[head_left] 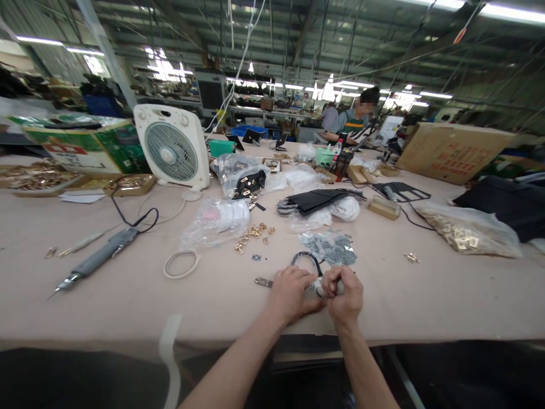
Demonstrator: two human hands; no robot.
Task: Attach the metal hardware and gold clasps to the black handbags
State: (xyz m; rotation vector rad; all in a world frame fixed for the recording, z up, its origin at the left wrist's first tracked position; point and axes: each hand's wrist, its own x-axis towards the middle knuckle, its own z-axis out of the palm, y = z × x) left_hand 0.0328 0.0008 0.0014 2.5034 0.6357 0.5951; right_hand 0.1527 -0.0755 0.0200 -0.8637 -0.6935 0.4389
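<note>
Nearest the camera, both hands are meeting at the table (pixel 128 307) edge: the left hand (pixel 292 295) is lying curled, fingers pressing down on a small white-and-metal piece, while the right hand (pixel 343 292) is closing into a loose fist around the same piece, which is joined to a black strap (pixel 307 258) looping away just beyond the knuckles. The strap is looking thin, soft and light (it will likely flop unless pinched near its fitted end), and the small hardware is probably hard and slippery, best gripped by fingertips at its sides. Just left of the strap, a flat metal tab (pixel 263 282) is lying; further left a tape ring (pixel 182 264) and a grey electric screwdriver (pixel 96 261) are resting. Beyond the strap, silvery scraps (pixel 330 247) and gold fittings (pixel 254 233) are scattering, then plastic bags (pixel 219 218) and black straps in a stack (pixel 317 200). Far behind, left of the strap, a white fan (pixel 172 147) is standing; a seated person (pixel 353 122) is working in the distance.
</note>
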